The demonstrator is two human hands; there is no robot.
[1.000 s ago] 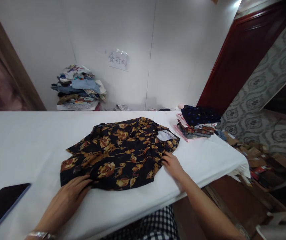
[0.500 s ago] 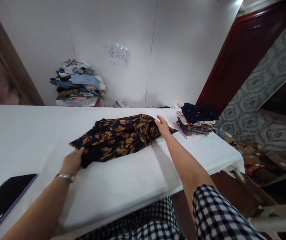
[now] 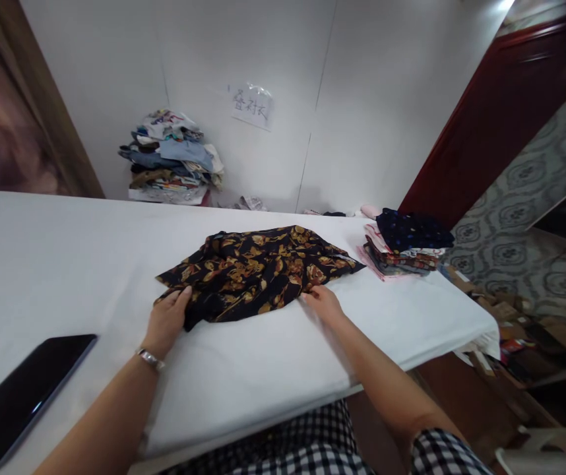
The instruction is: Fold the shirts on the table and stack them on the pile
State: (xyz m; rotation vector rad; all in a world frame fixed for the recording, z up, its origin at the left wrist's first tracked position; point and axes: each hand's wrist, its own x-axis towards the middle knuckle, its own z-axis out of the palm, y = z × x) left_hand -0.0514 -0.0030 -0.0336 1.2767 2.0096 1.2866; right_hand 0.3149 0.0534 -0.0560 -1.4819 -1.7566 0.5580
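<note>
A black shirt (image 3: 258, 267) with a gold and brown floral print lies spread and rumpled on the white-covered table (image 3: 273, 369). My left hand (image 3: 167, 320) grips its near left edge, the thumb on top of the cloth and the other fingers partly hidden. At the near right edge, my right hand (image 3: 323, 303) pinches the hem between thumb and fingers. The shirt's pointed corners stick out to the left and right, beyond both hands. A silver band circles my left wrist.
A stack of folded clothes (image 3: 402, 247) sits at the table's right end. Against the wall is a tall pile of clothes (image 3: 174, 158). A black phone (image 3: 28, 396) lies at the near left. A handwritten paper sign (image 3: 252, 105) hangs on the wall; boxes (image 3: 515, 316) stand lower right.
My right hand has come from the shirt's far right side to its near edge and now pinches the hem. My left hand still holds the left edge. The view has shifted slightly left.
</note>
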